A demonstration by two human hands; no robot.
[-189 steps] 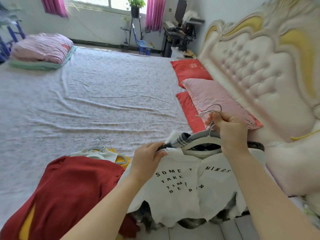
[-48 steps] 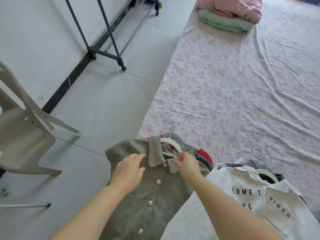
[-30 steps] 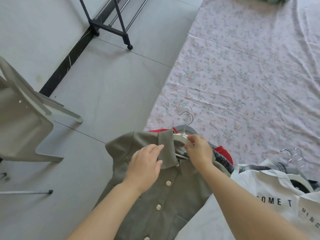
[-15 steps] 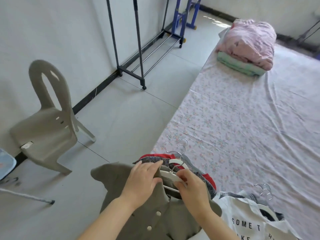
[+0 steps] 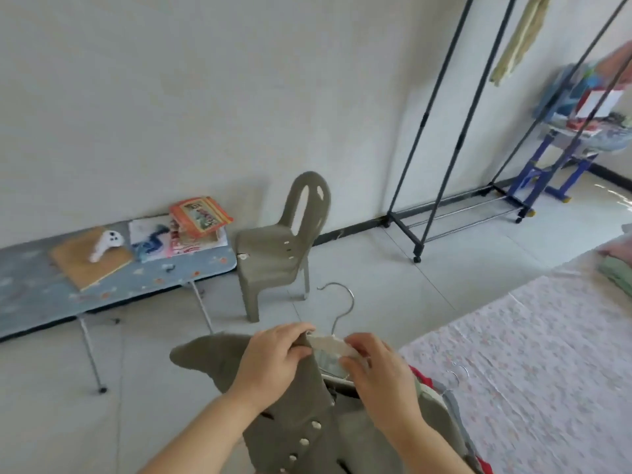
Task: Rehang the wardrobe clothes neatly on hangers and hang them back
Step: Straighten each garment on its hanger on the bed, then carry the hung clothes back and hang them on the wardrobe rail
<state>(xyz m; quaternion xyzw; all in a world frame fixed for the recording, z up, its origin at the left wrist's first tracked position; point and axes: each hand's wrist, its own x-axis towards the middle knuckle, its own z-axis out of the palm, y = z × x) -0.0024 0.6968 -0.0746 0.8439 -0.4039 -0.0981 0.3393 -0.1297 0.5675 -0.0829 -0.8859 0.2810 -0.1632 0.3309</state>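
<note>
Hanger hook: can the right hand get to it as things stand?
Probably yes. The hook sticks up bare above the grey shirt, and the right hand pinches the hanger just below it; nothing lies between.

shirt [image 5: 307, 422]: hem cut off by bottom edge.
hanger [image 5: 329, 342]: arms covered by left hand [image 5: 273, 360], right hand [image 5: 379, 374] and the collar.
rack [image 5: 441, 148]: top out of frame.
shelf [image 5: 581, 107]: contents blurred, can't tell.
counter [image 5: 136, 278]: left end cut off.

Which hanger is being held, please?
The white hanger, pinched by the right hand while the left hand grips its shirt; the others lie on the pile.
</note>
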